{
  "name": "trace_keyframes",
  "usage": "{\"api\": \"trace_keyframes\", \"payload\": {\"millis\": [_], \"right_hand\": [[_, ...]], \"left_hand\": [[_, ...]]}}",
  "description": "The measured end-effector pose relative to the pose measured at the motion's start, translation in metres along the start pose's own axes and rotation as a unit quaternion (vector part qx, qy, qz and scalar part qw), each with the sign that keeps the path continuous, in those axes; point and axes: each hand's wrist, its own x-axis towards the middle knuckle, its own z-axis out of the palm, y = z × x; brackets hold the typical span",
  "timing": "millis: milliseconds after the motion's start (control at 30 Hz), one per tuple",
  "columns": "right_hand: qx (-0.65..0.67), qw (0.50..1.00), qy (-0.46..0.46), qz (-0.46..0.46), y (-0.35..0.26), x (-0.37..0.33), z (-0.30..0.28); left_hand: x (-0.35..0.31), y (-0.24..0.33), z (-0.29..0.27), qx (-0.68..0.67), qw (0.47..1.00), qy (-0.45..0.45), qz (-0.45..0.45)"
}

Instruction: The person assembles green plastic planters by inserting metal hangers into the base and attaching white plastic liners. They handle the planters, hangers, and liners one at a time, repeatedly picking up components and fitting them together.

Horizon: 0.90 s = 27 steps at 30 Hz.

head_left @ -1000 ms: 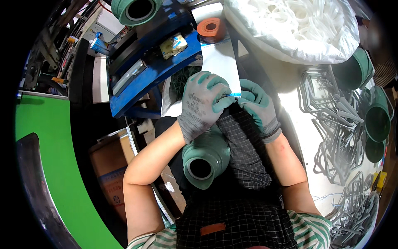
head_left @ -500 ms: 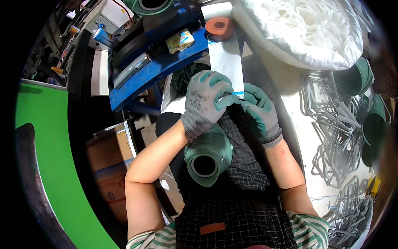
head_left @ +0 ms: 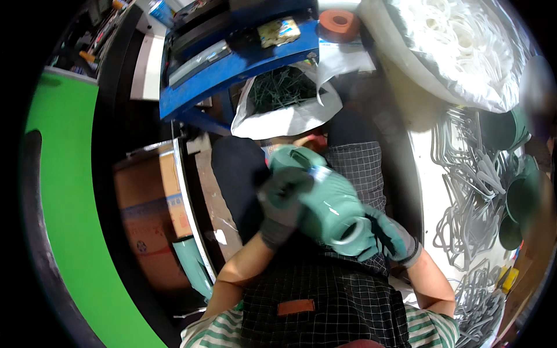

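So, a green plastic bottle-shaped vessel point(head_left: 329, 200) was tilted between two gloved hands, above the checked apron point(head_left: 331, 293), its open end angled back toward the person's body. Over on its near-left flank came the left hand point(head_left: 281, 200), badly blurred, and whether those fingers gripped or merely pressed, you couldn't tell! Across at the open end, the right hand point(head_left: 397, 238) had its fingers curled about the vessel, gripping it. Beyond both hands sat a white sack point(head_left: 278, 126) with dark green strips point(head_left: 278, 88) inside, a blue bench point(head_left: 249, 68) past it and an orange roll point(head_left: 338, 28) farther ahead. Right of the right hand, grey bent handles point(head_left: 464, 194) crowded a white tabletop point(head_left: 425, 214); well left of the left hand stood a cardboard box point(head_left: 145, 232).
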Motion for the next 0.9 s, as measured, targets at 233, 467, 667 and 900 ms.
{"api": "trace_keyframes", "payload": {"millis": [233, 467, 667, 900], "right_hand": [[-0.15, 0.982, 0.071, -0.093, 0.029, -0.023, -0.006], [-0.38, 0.896, 0.114, -0.198, 0.029, -0.016, 0.0], [-0.377, 0.898, 0.131, -0.188, 0.039, -0.022, 0.012], [-0.432, 0.871, 0.132, -0.193, 0.039, -0.023, 0.014]], "left_hand": [[-0.025, 0.073, 0.013, 0.022, 0.955, -0.193, 0.223], [0.013, 0.041, -0.111, -0.148, 0.985, 0.048, -0.079], [0.025, 0.03, -0.111, -0.137, 0.973, -0.003, -0.184], [0.022, 0.027, -0.101, 0.065, 0.987, 0.042, -0.141]]}}
